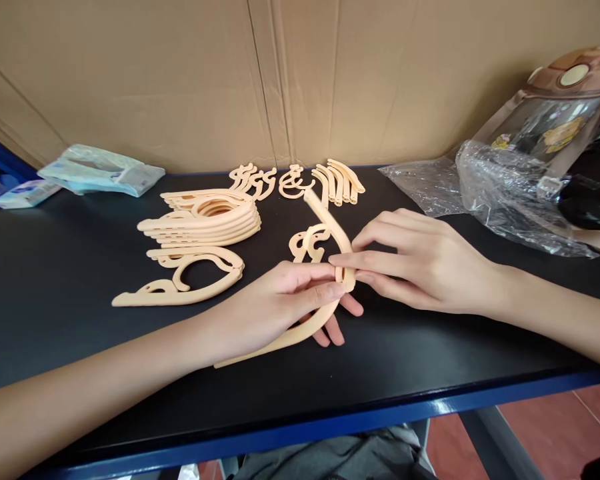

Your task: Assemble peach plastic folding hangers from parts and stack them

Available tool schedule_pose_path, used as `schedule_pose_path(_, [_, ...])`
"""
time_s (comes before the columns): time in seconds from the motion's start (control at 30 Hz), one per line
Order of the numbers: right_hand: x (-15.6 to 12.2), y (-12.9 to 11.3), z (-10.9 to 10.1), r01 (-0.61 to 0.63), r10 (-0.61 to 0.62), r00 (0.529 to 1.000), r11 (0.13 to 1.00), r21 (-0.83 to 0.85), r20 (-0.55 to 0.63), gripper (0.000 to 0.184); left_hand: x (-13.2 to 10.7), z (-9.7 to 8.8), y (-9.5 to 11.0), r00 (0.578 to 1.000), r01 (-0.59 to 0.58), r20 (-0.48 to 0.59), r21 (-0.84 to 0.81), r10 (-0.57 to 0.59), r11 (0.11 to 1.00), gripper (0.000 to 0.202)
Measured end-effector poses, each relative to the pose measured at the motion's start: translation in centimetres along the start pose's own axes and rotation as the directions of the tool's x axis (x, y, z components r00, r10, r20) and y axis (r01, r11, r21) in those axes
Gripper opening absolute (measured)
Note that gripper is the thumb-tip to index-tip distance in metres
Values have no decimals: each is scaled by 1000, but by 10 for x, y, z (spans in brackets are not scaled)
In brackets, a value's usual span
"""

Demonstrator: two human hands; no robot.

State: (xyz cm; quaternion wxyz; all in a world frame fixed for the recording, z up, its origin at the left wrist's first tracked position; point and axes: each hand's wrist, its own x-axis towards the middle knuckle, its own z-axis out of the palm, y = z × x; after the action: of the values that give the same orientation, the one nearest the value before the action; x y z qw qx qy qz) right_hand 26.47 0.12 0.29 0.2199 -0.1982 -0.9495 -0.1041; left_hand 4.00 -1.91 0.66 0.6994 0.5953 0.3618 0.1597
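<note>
Between my hands is a peach-coloured folding clothes hanger point(331, 223), bent at its joint, with one arm pointing up and away and the other running down to the left beneath my left hand. My left hand point(303, 293) pinches it near the joint with thumb and index finger, its other fingers spread below. From the other side, the fingertips of my right hand point(425, 260) press on the same joint. To the left lies a folded hanger point(215, 288), just in front of a stack of folded hangers point(205, 230).
Loose hanger hooks point(253, 181) and several curved arm pieces point(341, 183) lie at the back of the black table point(430, 347). Tissue packs point(100, 170) are at back left. Clear plastic wrap point(505, 200) and a drinking bottle point(555, 120) stand right. Cardboard point(155, 80) rises behind.
</note>
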Motion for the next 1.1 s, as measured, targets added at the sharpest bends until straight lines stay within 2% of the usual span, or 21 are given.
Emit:
schedule_pose_path(0.07, [1,-2,1,-82,79,996,992,95,30,29,-1,0,-2,1000,-7,21,32,6,999,25])
schedule_pose_path(0.13, [1,-2,2,-201,193,980,961,189,57,30,-1,1,-3,999,-9,39,64,7,998,39])
schedule_pose_path(0.2, [2,-1,2,-320,312,947,917,237,73,29,-3,2,-4,999,-6,34,89,3,996,54])
schedule_pose_path(0.27, [1,3,3,-426,417,905,873,237,88,21,-5,3,-6,1000,-10,-12,130,12,991,61])
schedule_pose_path(0.33, [0,10,4,-495,485,869,843,212,99,9,-7,4,-9,993,-58,-86,284,86,957,58])
schedule_pose_path(0.37, [0,14,4,-516,506,857,835,193,100,4,-8,4,-11,978,-111,-115,424,175,899,52])
schedule_pose_path(0.4, [-1,18,4,-535,526,845,828,171,95,1,-9,4,-13,949,-173,-115,590,294,789,45])
schedule_pose_path(0.47, [-2,26,4,-584,577,812,804,114,88,3,-11,3,-16,851,-246,-20,868,525,432,35])
schedule_pose_path(0.53, [-4,32,3,-634,628,772,772,50,96,6,-10,0,-18,771,-210,104,973,628,97,33])
schedule_pose_path(0.57, [-5,35,3,-649,644,758,761,20,101,7,-10,-2,-19,752,-169,136,986,645,-11,33])
schedule_pose_path(0.63, [-7,38,4,-653,651,750,757,-23,115,7,-7,-5,-19,741,-83,145,989,656,-125,33])
schedule_pose_path(0.73, [-9,41,6,-635,638,758,770,-66,138,5,-4,-11,-20,751,-2,107,987,652,-160,33])
schedule_pose_path(0.83, [-11,42,7,-598,618,773,785,-162,141,2,-3,-14,-20,783,3,93,988,615,-153,26])
schedule_pose_path(0.93, [-10,41,5,-512,548,832,819,-261,86,13,-4,-16,-21,792,-19,128,982,598,-185,24])
schedule_pose_path(1.0, [-8,39,3,-419,443,893,884,-209,84,21,-6,-16,-21,789,-22,147,977,597,-212,26])
schedule_pose_path(1.1, [-5,33,0,-272,263,952,961,39,158,28,-7,-17,-20,775,-4,142,976,615,-219,32])
